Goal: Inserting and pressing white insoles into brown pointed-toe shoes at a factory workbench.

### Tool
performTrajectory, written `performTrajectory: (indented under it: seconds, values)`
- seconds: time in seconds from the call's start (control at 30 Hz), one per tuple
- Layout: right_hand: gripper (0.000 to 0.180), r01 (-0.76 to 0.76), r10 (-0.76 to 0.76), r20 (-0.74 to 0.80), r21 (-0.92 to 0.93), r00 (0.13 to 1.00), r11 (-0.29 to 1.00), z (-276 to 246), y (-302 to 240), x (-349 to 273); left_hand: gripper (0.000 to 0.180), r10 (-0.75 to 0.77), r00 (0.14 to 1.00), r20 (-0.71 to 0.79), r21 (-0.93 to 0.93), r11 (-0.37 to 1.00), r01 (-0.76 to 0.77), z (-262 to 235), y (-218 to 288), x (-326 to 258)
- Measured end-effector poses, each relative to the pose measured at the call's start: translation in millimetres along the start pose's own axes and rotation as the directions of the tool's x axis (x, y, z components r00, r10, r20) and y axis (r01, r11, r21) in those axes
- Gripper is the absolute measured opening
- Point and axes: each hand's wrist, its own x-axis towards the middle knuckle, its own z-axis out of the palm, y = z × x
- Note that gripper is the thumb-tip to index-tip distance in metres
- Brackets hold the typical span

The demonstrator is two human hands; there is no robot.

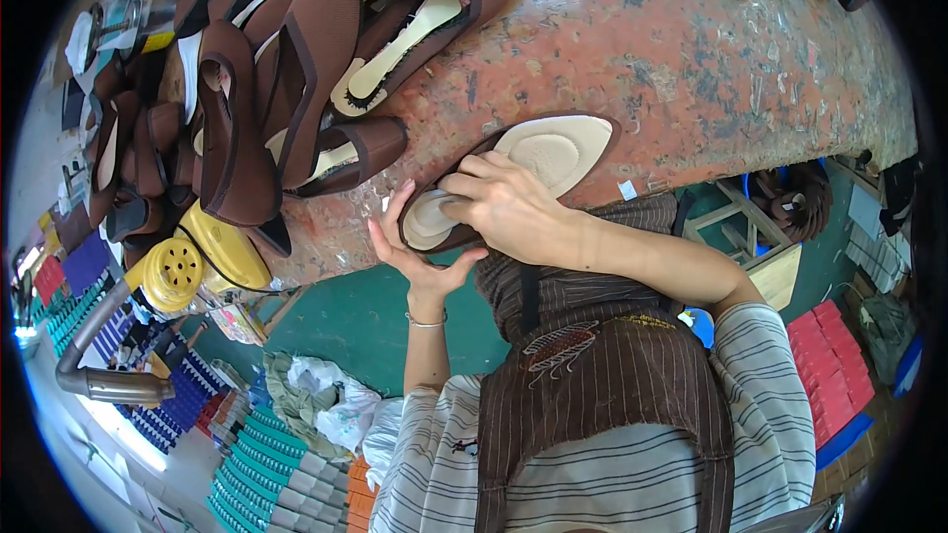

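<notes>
A brown pointed flat shoe (pixel 614 130) lies at the near edge of the worktable, its toe toward the upper right. Inside it shows a beige insole (pixel 558 150), padded at the forefoot and heel. My left hand (pixel 423 262) cups the heel end, fingers on the far side and thumb on the near side. Bent over the middle of the shoe is my right hand (pixel 513 209), its fingers curled down onto the insole near the heel. Those fingertips are partly hidden, and the hand covers the middle of the insole.
Brown shoes (pixel 316 69) are heaped at the left of the worn reddish worktable (pixel 691 59). A yellow device (pixel 222 247) with a metal pipe stands at the table's left edge. Below are plastic bags (pixel 341 410), teal stacked pieces (pixel 262 469) and a wooden stool (pixel 775 271).
</notes>
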Motion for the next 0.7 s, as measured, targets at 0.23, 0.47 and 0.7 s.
performTrajectory:
  seconds: [0.23, 0.47, 0.7]
  values:
    - [0.039, 0.167, -0.171, -0.022, -0.115, 0.985, 0.979, 7.7, -4.0, -3.6, 0.127, -0.021, 1.0, 0.001, -0.109, 0.994, 0.021, -4.3, -7.0, -2.2]
    - [0.046, 0.155, -0.131, 0.165, -0.143, 0.978, 0.978, 15.8, -11.8, -3.0, 0.04, -0.028, 0.999, 0.041, -0.029, 0.999, 0.029, -5.6, -4.8, 11.6]
    - [0.037, 0.094, 0.005, 0.167, -0.577, 0.986, 0.811, -23.8, -22.4, -29.6, 0.036, 0.011, 0.998, -0.055, -0.032, 0.999, -0.013, -5.9, -4.3, 9.2]
